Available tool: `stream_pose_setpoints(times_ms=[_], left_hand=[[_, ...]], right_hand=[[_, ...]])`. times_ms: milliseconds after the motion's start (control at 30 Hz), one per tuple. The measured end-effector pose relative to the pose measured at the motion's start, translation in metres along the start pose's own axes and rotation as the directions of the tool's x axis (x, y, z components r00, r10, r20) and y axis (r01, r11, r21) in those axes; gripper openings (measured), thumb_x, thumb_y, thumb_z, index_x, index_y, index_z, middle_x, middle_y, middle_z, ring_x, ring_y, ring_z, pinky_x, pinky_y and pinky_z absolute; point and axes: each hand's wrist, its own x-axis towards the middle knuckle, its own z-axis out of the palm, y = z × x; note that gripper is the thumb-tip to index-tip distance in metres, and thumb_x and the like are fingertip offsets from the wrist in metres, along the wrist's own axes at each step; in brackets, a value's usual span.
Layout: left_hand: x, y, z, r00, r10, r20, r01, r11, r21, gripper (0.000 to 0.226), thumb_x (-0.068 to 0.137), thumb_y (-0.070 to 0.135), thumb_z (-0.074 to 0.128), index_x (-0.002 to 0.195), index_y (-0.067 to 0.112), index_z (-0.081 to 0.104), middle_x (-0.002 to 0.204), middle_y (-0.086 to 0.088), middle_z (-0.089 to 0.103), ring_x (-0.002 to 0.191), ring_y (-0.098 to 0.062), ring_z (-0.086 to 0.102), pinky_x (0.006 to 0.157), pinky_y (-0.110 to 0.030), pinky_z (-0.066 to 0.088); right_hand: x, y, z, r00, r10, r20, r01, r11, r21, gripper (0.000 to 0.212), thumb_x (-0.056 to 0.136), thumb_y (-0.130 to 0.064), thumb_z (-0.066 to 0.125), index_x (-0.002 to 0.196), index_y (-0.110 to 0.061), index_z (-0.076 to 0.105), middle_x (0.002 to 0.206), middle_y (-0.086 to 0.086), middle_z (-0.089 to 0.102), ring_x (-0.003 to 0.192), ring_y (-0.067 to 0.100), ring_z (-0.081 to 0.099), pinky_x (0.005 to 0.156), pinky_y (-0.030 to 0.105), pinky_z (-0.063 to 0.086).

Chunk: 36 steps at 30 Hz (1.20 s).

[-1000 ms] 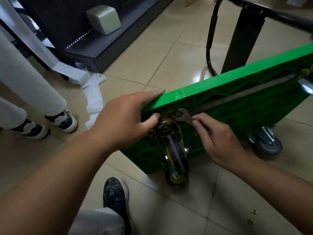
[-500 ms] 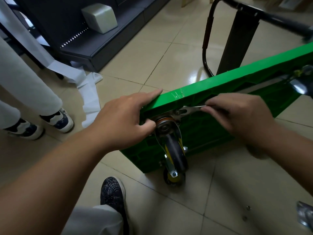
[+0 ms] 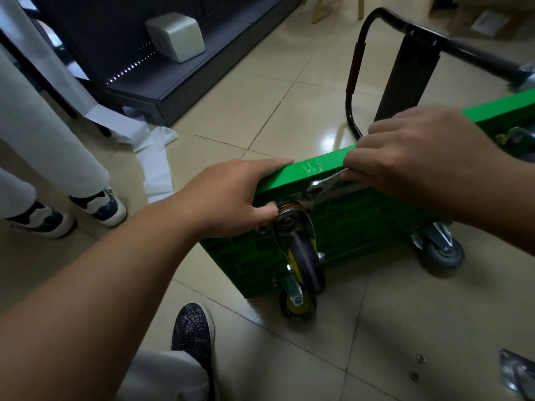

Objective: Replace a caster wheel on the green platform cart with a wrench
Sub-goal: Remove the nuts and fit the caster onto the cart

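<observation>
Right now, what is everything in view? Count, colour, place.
green platform cart: one, green, tipped on edge on floor
caster wheel: one, black with yellow hub, cart's near corner
second caster: one, grey, further right
wrench: one, silver, at near caster's mount
cart handle: one, black, behind
box: one, pale, upper left
paper sheets: several, white, floor left
small fasteners: two, silvery, floor lower right
metal piece: one, silvery, bottom right
bystander's shoes: two, white and dark, left
own shoe: one, dark, bottom
left hand: grips cart edge
right hand: holds wrench

The tiled floor (image 3: pixel 260 96) bears the green cart (image 3: pixel 362 227), tipped on edge. White paper (image 3: pixel 156 163) lies upper left, two small metal bits (image 3: pixel 419 358) lower right.
</observation>
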Motion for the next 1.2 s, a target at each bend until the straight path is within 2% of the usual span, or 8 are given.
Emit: stream_pose_setpoints(times_ms=[133, 300, 400, 567, 700, 833, 1067, 1200], left_hand=[[0.001, -0.002, 0.002, 1.0, 0.006, -0.014, -0.006, 1.0, -0.001, 0.073, 0.092, 0.037, 0.064, 0.157, 0.046, 0.034, 0.133, 0.008, 0.066, 0.109, -0.016, 0.061, 0.088, -0.035, 0.051], [0.002, -0.004, 0.006, 0.999, 0.005, -0.035, -0.005, 1.0, -0.001, 0.071, 0.092, 0.036, 0.064, 0.156, 0.048, 0.036, 0.13, 0.01, 0.068, 0.094, -0.008, 0.055, 0.078, -0.03, 0.043], [0.002, -0.004, 0.006, 0.998, 0.008, -0.058, -0.008, 1.0, -0.001, 0.069, 0.092, 0.036, 0.064, 0.155, 0.049, 0.037, 0.126, 0.011, 0.07, 0.089, -0.005, 0.05, 0.075, -0.029, 0.04], [0.001, -0.002, 0.007, 0.997, 0.007, -0.082, -0.006, 1.0, 0.02, 0.065, 0.092, 0.042, 0.063, 0.153, 0.049, 0.041, 0.118, 0.011, 0.072, 0.084, -0.006, 0.048, 0.072, -0.029, 0.037], [0.001, -0.001, 0.008, 0.994, 0.011, -0.11, -0.009, 1.0, 0.017, 0.056, 0.095, 0.055, 0.061, 0.149, 0.05, 0.046, 0.112, 0.014, 0.074, 0.084, -0.008, 0.057, 0.07, -0.031, 0.046], [0.003, -0.002, 0.009, 0.991, -0.009, -0.134, 0.009, 1.0, 0.001, 0.05, 0.095, 0.066, 0.05, 0.142, 0.047, 0.055, 0.104, 0.011, 0.075, 0.087, -0.015, 0.065, 0.075, -0.039, 0.053], [0.003, -0.003, 0.012, 0.982, 0.039, -0.183, -0.033, 0.999, 0.033, 0.058, 0.093, 0.069, 0.04, 0.142, 0.043, 0.057, 0.111, 0.005, 0.077, 0.094, -0.024, 0.069, 0.076, -0.041, 0.054], [0.003, -0.004, 0.013, 0.979, 0.069, -0.194, -0.06, 0.997, 0.051, 0.055, 0.095, 0.067, 0.04, 0.141, 0.043, 0.058, 0.109, 0.004, 0.077, 0.093, -0.026, 0.069, 0.074, -0.041, 0.054]], right_hand=[[0.008, 0.003, -0.002, 0.998, -0.068, 0.008, 0.068, 0.997, -0.028, 0.011, 0.088, -0.015, 0.074, 0.082, -0.013, 0.065, 0.069, 0.007, 0.061, 0.062, 0.03, 0.057, 0.054, 0.04, 0.049], [-0.001, 0.002, 0.005, 0.999, -0.034, -0.014, 0.034, 0.999, 0.004, 0.016, 0.095, -0.025, 0.066, 0.085, -0.013, 0.066, 0.074, 0.007, 0.065, 0.064, 0.03, 0.06, 0.055, 0.039, 0.05], [-0.004, -0.004, 0.017, 0.996, -0.02, -0.082, 0.021, 1.0, 0.004, 0.021, 0.097, -0.026, 0.066, 0.083, -0.01, 0.065, 0.071, 0.008, 0.063, 0.061, 0.029, 0.058, 0.055, 0.038, 0.046], [-0.006, -0.007, 0.028, 0.976, 0.017, -0.216, -0.035, 0.997, -0.075, 0.031, 0.103, -0.028, 0.055, 0.077, -0.009, 0.06, 0.066, 0.009, 0.058, 0.059, 0.028, 0.054, 0.058, 0.038, 0.04], [-0.01, -0.014, 0.033, 0.963, 0.045, -0.266, -0.074, 0.992, -0.103, 0.035, 0.107, -0.03, 0.049, 0.078, -0.011, 0.055, 0.066, 0.009, 0.058, 0.056, 0.028, 0.054, 0.056, 0.037, 0.041], [-0.01, -0.016, 0.039, 0.943, 0.06, -0.327, -0.098, 0.99, -0.1, 0.035, 0.108, -0.03, 0.048, 0.079, -0.012, 0.055, 0.066, 0.009, 0.057, 0.056, 0.028, 0.054, 0.057, 0.037, 0.041], [-0.013, -0.025, 0.048, 0.896, 0.112, -0.43, -0.178, 0.977, -0.116, 0.035, 0.105, -0.03, 0.055, 0.075, -0.012, 0.054, 0.062, 0.007, 0.053, 0.053, 0.026, 0.05, 0.057, 0.036, 0.042], [-0.011, -0.022, 0.052, 0.885, 0.093, -0.456, -0.164, 0.979, -0.119, 0.036, 0.104, -0.033, 0.056, 0.075, -0.012, 0.056, 0.063, 0.007, 0.056, 0.054, 0.026, 0.054, 0.057, 0.036, 0.042]])
